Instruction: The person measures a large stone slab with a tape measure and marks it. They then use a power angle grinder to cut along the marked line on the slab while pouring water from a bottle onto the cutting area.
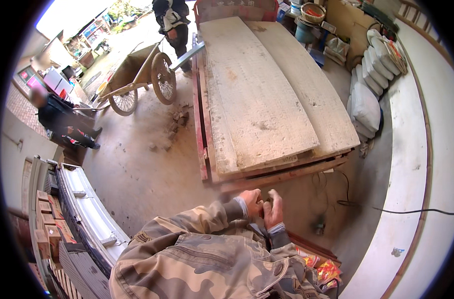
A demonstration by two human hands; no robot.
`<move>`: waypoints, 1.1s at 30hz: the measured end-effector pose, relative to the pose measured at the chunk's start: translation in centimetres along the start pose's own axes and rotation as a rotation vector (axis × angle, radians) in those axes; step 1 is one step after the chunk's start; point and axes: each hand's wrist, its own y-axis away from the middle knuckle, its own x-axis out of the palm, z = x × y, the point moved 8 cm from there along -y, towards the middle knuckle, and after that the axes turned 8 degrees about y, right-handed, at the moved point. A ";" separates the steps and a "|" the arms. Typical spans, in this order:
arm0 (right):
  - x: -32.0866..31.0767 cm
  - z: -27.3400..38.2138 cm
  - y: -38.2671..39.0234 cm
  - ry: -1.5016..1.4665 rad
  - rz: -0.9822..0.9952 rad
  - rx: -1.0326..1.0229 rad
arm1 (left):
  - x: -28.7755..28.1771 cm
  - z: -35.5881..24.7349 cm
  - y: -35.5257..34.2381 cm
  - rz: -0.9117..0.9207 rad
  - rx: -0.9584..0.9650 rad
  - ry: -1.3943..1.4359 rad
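Note:
My left hand [252, 203] is in front of my chest with its fingers curled into a loose fist. Close beside it is my right hand [274, 210], fingers bent toward the left one. Whatever lies between or inside the fingers, if anything, is too small and dark to name. Both forearms wear camouflage sleeves with dark cuffs. Just beyond the hands, the near end of a large pale slab [259, 109] rests on a red-framed bed [282, 177]. A second pale slab [316, 94] lies partly under it, to the right. Neither hand touches the slabs.
At the left stands a two-wheeled cart [132, 74], with one person [62, 117] near its handles and another [174, 25] beyond it. Rubble [174, 124] lies on the floor. Stacked white sacks [366, 102] line the right wall, and a black cable [411, 211] crosses nearby. Boxes [52, 224] fill the lower left.

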 end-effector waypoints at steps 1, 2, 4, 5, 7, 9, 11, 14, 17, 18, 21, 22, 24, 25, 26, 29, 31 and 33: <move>-0.2 3.7 0.1 0.013 0.111 -0.127 | -0.4 0.0 0.0 0.007 -0.009 0.003; -0.9 5.9 -0.3 0.089 0.125 -0.208 | -0.6 -0.6 -0.4 0.019 -0.002 0.008; -0.5 3.5 -0.3 -0.001 0.270 -0.033 | -1.2 -1.7 -0.6 0.018 0.020 -0.004; -0.5 2.1 0.0 -0.008 0.328 0.102 | -1.9 -2.4 -0.6 0.015 0.072 -0.008; 0.0 0.7 0.1 0.104 0.387 0.061 | -5.0 -3.9 -0.7 -0.006 0.169 -0.030; -0.6 -5.4 3.2 0.149 0.310 0.004 | -10.1 -4.8 -1.9 -0.057 0.100 0.170; -2.1 -9.2 6.7 0.117 0.266 0.134 | -16.6 -3.5 -3.4 -0.124 0.056 0.683; -6.9 -17.5 14.6 0.235 0.231 0.440 | -28.5 -5.9 -7.5 -0.168 0.102 1.044; -7.0 -17.8 17.3 0.070 0.279 0.807 | -39.2 -5.7 -11.3 -0.289 0.209 1.242; -6.5 -17.3 17.5 0.036 0.300 0.876 | -41.3 -5.7 -12.6 -0.312 0.206 1.207; -3.6 -15.2 15.0 -0.036 0.358 0.953 | -42.5 -5.2 -16.7 -0.379 0.180 1.252; -2.6 -14.3 13.9 -0.050 0.382 0.960 | -42.2 -4.9 -18.1 -0.399 0.167 1.290; -0.6 -12.6 10.4 -0.046 0.411 0.933 | -37.6 -1.7 -21.2 -0.295 0.098 1.392; 0.8 -11.5 8.0 -0.014 0.429 0.882 | -34.2 1.5 -22.3 -0.258 0.074 1.367; 1.4 -10.2 5.3 0.042 0.415 0.805 | -29.5 4.1 -23.7 -0.244 0.061 1.286; 4.6 -3.5 -5.2 0.408 0.401 0.430 | -16.5 9.4 -21.4 -0.046 -0.236 1.430; 6.4 -4.8 -10.4 0.429 0.338 0.188 | -11.4 10.1 -18.4 -0.047 -0.340 1.381; 10.2 -1.6 -15.1 0.290 0.296 0.320 | -8.0 15.0 -17.4 -0.097 -0.336 1.371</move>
